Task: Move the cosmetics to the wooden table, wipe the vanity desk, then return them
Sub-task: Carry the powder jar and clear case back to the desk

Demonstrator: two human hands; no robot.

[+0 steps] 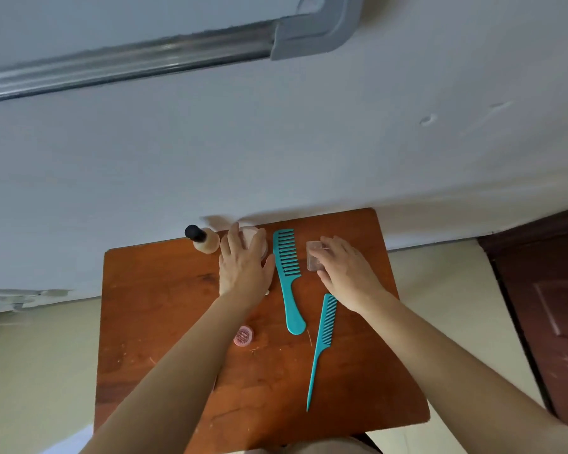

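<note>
On the wooden table (pixel 151 306), a black-capped beige bottle (pixel 205 241) stands upright. Just beside it the left hand (pixel 243 267) clasps a round pale-pink jar (pixel 255 236). A small pink pot (pixel 243 335) sits nearer. Right of the teal wide-tooth comb (pixel 287 273) and tail comb (pixel 322 339), the right hand (pixel 346 275) grips a clear square case (pixel 313 257), its contents unclear.

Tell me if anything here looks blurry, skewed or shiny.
Head view: soft, even light; the wide lens skews the table; glare streaks the metal pipe; the left hand on the jar casts a faint smeared shadow on the wall; the wide comb looks sharp.
</note>
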